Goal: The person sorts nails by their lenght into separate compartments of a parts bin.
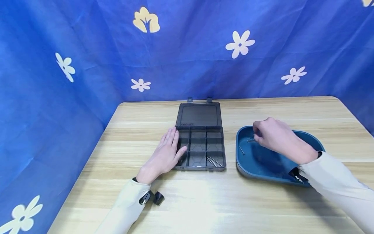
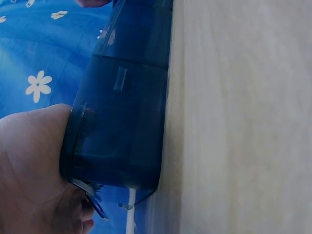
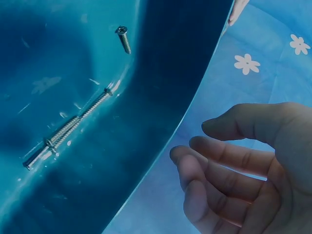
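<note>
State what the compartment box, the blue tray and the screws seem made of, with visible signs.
Compartment box: probably hard, glossy plastic; its dark-tinted walls are translucent.
Blue tray: perhaps smooth plastic; its inside shows soft reflections.
Screws: likely metal, bare or plated; silvery, with bright glints.

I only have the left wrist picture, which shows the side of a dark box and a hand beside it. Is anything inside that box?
Observer: Yes, a few thin metal pieces lie in the near right compartment of the case.
Operator: And where's the other hand?
Observer: The right hand is over a blue tray, to the right of the case.
Operator: What's in the tray?
Observer: Loose screws; the right wrist view shows one screw lying apart from the others.
</note>
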Tool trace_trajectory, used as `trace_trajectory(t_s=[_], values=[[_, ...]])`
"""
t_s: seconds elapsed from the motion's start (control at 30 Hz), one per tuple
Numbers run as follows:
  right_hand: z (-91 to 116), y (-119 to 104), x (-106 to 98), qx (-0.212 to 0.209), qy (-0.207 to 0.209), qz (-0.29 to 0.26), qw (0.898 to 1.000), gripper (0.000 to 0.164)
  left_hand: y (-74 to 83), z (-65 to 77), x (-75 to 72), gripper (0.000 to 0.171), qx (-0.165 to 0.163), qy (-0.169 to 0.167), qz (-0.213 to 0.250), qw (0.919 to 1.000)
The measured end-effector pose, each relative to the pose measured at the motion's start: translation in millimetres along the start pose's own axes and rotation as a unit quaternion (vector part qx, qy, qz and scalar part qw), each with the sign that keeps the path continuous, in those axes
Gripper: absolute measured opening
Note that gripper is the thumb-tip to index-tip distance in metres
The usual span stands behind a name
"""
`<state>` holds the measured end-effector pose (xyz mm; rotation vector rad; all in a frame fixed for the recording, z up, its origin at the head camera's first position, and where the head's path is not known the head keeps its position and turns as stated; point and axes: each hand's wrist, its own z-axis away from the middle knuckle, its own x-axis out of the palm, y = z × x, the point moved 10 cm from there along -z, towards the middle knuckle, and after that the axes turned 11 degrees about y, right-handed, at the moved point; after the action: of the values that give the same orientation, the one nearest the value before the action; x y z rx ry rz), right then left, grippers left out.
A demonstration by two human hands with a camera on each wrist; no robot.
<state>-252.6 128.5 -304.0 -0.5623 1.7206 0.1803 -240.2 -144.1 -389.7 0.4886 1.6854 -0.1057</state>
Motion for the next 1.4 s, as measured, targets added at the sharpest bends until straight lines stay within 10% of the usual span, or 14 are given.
trace_trajectory(t_s=[0.93,1.4], values=[[12.3,38.2,11.2,0.021,-0.031,0.033,0.999,0.009,-1.3,-1.0,0.5,0.074,0.001,0.001,-0.004,1.0],[21.9,38.0,38.3,-0.042,-0.037,0.065,0.996,0.029,0.1,-0.7,0.4,0.075,0.011,0.012,-0.003,0.9999]])
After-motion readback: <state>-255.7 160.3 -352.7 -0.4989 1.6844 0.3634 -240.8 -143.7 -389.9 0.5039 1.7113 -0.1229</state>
